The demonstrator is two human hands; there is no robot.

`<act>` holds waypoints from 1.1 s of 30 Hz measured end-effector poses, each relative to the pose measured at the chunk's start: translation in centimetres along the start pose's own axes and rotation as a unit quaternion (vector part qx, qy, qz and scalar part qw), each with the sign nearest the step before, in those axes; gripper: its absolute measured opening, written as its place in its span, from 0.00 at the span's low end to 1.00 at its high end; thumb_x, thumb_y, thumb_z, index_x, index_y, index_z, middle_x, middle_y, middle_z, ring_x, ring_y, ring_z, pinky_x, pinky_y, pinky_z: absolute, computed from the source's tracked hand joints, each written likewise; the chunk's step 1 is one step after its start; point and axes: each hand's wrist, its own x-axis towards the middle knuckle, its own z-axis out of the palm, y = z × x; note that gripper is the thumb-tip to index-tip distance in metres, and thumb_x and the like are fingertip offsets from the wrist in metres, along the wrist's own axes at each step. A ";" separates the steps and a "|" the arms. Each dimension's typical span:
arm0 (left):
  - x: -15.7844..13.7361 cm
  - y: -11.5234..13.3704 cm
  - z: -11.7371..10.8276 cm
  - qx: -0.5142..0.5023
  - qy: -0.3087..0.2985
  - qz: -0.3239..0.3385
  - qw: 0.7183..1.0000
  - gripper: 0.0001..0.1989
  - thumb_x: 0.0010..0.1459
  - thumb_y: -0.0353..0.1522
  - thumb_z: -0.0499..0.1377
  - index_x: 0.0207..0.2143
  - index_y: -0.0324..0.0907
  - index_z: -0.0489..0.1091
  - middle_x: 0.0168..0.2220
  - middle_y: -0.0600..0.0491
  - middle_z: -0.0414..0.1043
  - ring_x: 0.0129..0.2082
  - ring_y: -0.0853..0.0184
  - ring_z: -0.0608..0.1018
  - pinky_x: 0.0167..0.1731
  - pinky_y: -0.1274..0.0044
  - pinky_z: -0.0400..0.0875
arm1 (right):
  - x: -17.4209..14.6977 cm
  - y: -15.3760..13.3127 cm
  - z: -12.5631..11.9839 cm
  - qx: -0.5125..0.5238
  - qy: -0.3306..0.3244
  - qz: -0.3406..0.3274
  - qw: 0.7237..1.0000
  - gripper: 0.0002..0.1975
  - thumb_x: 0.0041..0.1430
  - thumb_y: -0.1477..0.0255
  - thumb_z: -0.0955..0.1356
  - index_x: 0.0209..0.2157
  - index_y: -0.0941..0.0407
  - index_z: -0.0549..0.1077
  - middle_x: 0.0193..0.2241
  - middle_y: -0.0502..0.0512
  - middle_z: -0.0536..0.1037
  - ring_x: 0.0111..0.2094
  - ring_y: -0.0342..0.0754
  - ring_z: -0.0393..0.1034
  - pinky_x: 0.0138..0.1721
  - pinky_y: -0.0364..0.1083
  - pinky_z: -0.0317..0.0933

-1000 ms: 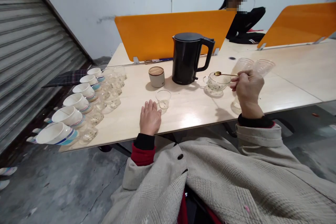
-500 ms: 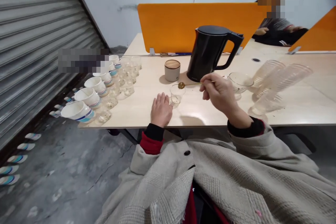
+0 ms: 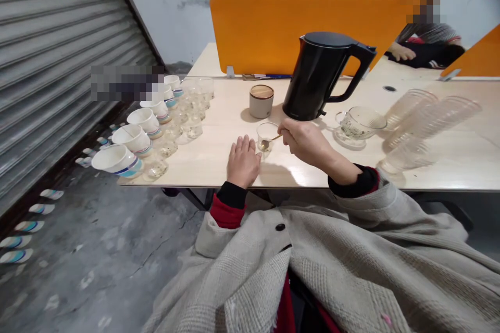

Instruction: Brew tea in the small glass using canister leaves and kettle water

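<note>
My right hand (image 3: 307, 140) is closed around the handle of a gold-coloured spoon (image 3: 266, 144). The spoon's bowl is down inside a small clear plastic cup (image 3: 260, 132), which stands upright on the table. My left hand (image 3: 244, 162) lies flat beside that cup, fingers stretched out, the thumb side close to its wall. Whether it touches the cup I cannot tell. Right of my right hand sits a glass cup (image 3: 363, 124) with a handle, on a clear base, with dry greenish bits inside. A grey canister (image 3: 261, 106) with a wooden lid stands behind the small cup.
A black electric kettle (image 3: 312, 80) stands before an orange divider (image 3: 269, 36). Stacked clear cups (image 3: 441, 119) lie at the right. Rows of white paper cups (image 3: 114, 160) and small clear cups (image 3: 155, 166) line the left edge. Across the table sits another person (image 3: 425, 52).
My right hand has moved left and lowered the spoon from above the clear cup's rim into it. My left hand stays flat beside the cup. The view has shifted slightly.
</note>
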 end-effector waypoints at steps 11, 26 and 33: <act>0.1 -0.1 0.0 -0.005 0.003 -0.007 1.000 0.30 0.75 0.39 0.47 0.73 0.34 0.59 0.77 0.42 0.53 0.78 0.49 0.56 0.75 0.58 0.51 | -0.2 0.1 0.6 0.014 0.021 0.014 1.000 0.12 0.71 0.73 0.60 0.41 0.56 0.76 0.31 0.57 0.81 0.27 0.48 0.70 0.31 0.45 0.53; 0.0 -0.2 -0.1 -0.004 -0.004 -0.003 1.000 0.31 0.74 0.39 0.46 0.74 0.33 0.58 0.77 0.41 0.53 0.78 0.49 0.55 0.76 0.58 0.50 | -0.1 -0.6 -0.1 -0.018 0.062 0.025 0.998 0.13 0.71 0.74 0.61 0.42 0.56 0.77 0.29 0.57 0.81 0.30 0.51 0.73 0.32 0.46 0.54; -0.1 -0.2 -0.1 -0.009 -0.001 -0.005 1.000 0.31 0.74 0.39 0.45 0.73 0.33 0.59 0.77 0.41 0.53 0.78 0.50 0.55 0.76 0.58 0.51 | -3.6 1.2 -3.2 0.176 0.187 0.112 0.960 0.09 0.70 0.70 0.62 0.41 0.52 0.74 0.29 0.50 0.78 0.24 0.44 0.73 0.29 0.44 0.65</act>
